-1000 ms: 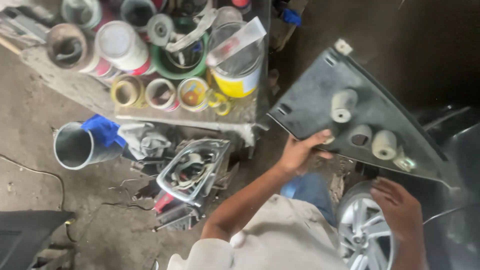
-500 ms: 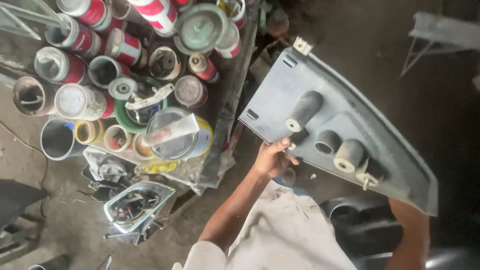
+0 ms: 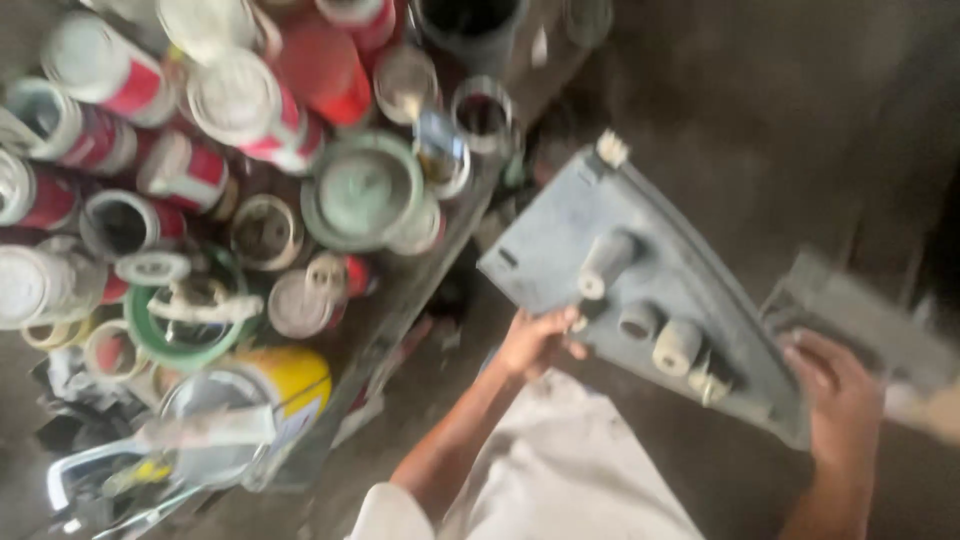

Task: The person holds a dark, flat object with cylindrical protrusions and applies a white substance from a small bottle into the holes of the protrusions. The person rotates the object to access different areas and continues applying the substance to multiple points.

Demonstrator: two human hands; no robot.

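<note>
We hold the grey lamp housing tilted above the floor, right of the bench of paint cans. Left hand clamped on lower edge, right hand closed round its far end.

Packed paint cans crowd the left; bare floor lies open beyond the lamp housing.

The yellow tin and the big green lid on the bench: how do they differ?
The yellow tin lies tipped at the bench's near end; the green lid sits flat farther back among the tins. The yellow tin is a tall container; the green lid is a shallow disc. Both are round and paint-smeared.
</note>
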